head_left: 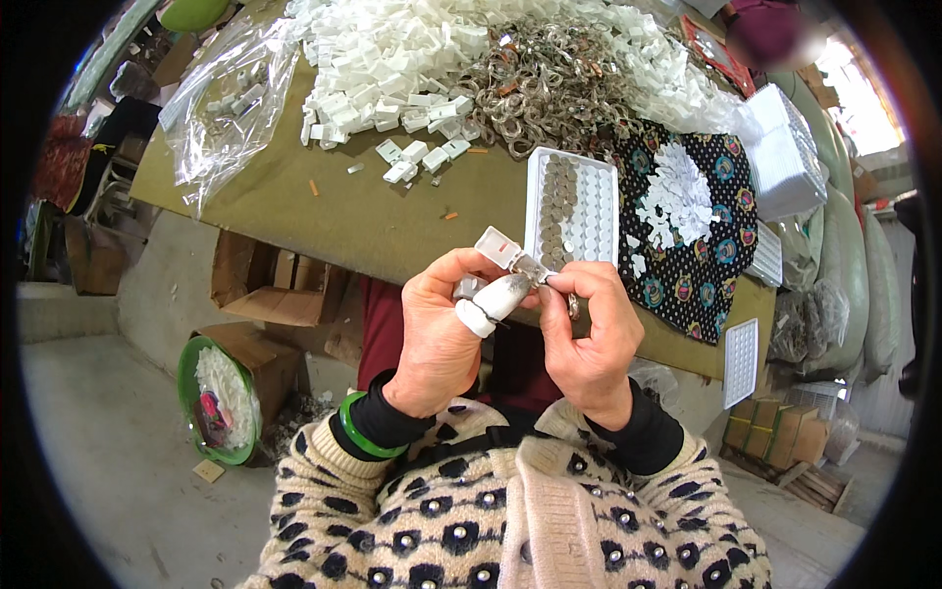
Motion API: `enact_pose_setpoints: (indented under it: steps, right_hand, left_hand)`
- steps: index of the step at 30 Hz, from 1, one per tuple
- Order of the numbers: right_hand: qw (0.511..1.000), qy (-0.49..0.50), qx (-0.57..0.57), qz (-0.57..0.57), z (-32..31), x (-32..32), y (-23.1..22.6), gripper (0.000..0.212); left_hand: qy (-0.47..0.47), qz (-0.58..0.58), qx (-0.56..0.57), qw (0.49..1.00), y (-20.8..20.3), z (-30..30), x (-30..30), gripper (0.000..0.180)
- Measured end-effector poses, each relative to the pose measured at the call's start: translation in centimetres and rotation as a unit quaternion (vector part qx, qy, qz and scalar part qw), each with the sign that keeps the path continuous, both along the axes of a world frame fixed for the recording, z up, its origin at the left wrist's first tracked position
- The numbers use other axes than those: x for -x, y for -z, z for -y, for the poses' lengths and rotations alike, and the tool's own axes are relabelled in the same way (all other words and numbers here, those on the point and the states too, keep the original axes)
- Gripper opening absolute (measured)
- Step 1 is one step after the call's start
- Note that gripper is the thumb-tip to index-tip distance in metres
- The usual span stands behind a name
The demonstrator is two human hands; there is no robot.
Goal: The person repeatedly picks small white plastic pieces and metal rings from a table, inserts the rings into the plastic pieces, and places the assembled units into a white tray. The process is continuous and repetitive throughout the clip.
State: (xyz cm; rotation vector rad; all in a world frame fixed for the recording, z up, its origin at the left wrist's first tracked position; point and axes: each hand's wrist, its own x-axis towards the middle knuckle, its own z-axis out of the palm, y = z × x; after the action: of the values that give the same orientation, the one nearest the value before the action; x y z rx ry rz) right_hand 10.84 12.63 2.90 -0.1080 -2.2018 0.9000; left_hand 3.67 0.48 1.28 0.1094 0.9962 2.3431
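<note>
My left hand [442, 324] holds a small white plastic case [498, 247] with its lid flipped up, above the table's near edge. One of its fingers wears a white cover [491, 304], dark at the tip and tied with a dark band. My right hand [592, 339] pinches thumb and forefinger together at the case's right end; what lies between them is too small to make out. A bit of looped wire [573, 306] shows beside the right thumb. Just beyond the hands lies a white tray [531, 201] with grey round discs [557, 191] in its left rows.
White cases [363, 74] and tangled coils [549, 83] are heaped at the back. White paper pieces [677, 196] lie on a patterned cloth [677, 294], near stacked trays [785, 147]. A plastic bag [235, 108] lies left. Below are a green basin [186, 368] and a cardboard box [265, 306].
</note>
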Motion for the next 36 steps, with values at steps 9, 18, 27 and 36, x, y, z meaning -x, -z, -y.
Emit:
enact_pose_setpoints:
  steps: [9, 18, 27, 36]
  right_hand:
    - [0.991, -0.014, -0.127, -0.03, -0.1, 0.4, 1.5, 0.028]
    - [0.998, -0.033, -0.051, -0.002, 0.3, 0.3, 1.0, 0.021]
    - [0.827, -0.102, 0.518, 0.194, 0.8, -0.3, -0.2, 0.009]
    - [0.783, -0.128, 0.589, 0.157, 1.5, -0.9, -0.6, 0.013]
  left_hand:
    - [-0.192, -0.447, 0.257, 0.835, 1.0, -0.4, 0.0, 0.025]
    - [0.043, 0.15, -0.023, 0.987, -0.3, 1.4, 0.0, 0.019]
    - [0.051, 0.107, -0.024, 0.993, 0.0, 1.8, 0.2, 0.027]
    - [0.012, 0.012, 0.02, 1.0, -0.7, 1.9, -0.4, 0.022]
